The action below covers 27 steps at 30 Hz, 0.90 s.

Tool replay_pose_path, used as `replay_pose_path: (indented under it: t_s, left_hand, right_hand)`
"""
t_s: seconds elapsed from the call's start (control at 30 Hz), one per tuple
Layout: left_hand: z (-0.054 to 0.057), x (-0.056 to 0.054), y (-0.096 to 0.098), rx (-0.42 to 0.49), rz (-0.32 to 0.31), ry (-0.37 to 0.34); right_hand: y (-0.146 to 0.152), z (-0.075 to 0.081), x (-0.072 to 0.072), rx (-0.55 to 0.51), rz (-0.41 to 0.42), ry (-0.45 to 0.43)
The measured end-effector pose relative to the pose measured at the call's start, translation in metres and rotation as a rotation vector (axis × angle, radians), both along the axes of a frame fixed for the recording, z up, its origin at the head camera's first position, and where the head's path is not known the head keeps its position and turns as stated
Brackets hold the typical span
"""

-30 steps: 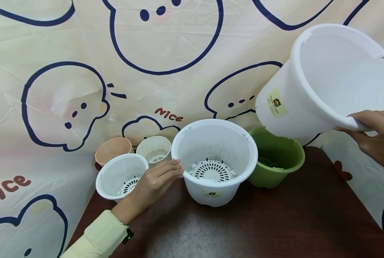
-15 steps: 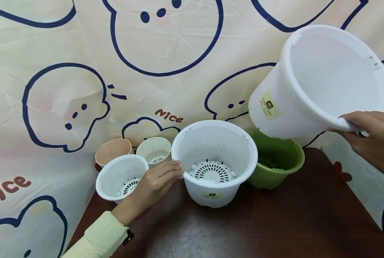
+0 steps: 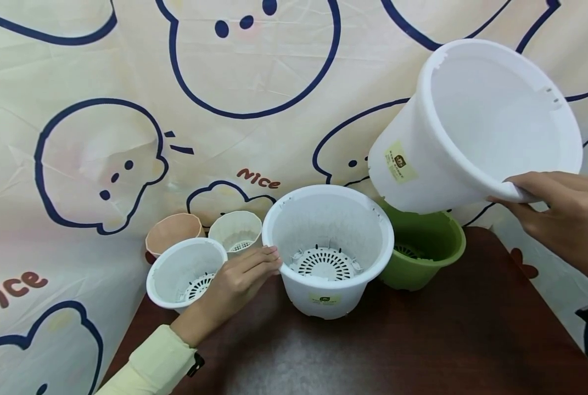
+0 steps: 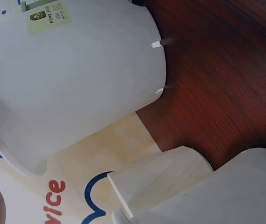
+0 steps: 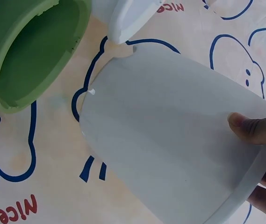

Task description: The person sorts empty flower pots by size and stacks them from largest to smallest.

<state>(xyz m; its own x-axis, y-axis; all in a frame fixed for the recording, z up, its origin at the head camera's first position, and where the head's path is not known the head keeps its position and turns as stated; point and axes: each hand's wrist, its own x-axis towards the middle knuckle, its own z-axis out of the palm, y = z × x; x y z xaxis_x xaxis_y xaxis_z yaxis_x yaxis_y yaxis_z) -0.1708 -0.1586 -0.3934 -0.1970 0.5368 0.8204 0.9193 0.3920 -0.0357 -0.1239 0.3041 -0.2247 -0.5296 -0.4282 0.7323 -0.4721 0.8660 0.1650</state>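
Landmark: the standing white pot (image 3: 328, 230), upright on the dark table (image 3: 397, 340). Left of it: peach pot (image 3: 170, 231), small white pot (image 3: 172, 274), cream pot (image 3: 231, 226) closest behind. Left hand (image 3: 231, 277) has its fingers at the landmark's near-left rim; thumb hidden, so cannot tell whether it pinches. Light pressure should be enough to steady it. Right of landmark, just beside: green pot (image 3: 427, 238). Above and right: raised white pot (image 3: 471, 126), tilted, mouth away from the landmark; right hand (image 3: 565, 214) grips its rim, thumb on the outer wall. One-sided hold, so base could swing; best go slowly, firm pinch, base clear of both rims.
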Motion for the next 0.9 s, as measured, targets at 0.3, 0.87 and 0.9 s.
replay_pose_path:
  t_s: [0.3, 0.87, 0.9]
  left_hand:
    - [0.001, 0.0, 0.001, 0.0, -0.003, 0.009]
    - [0.002, -0.001, 0.001, 0.002, -0.027, 0.008]
    - [0.002, 0.0, 0.001, 0.002, -0.027, 0.006]
  right_hand:
    - [-0.005, 0.003, 0.003, 0.061, -0.049, 0.003]
    - [-0.017, 0.009, 0.001, 0.123, 0.028, 0.032]
    - [-0.018, 0.009, 0.001, 0.118, 0.035, 0.034]
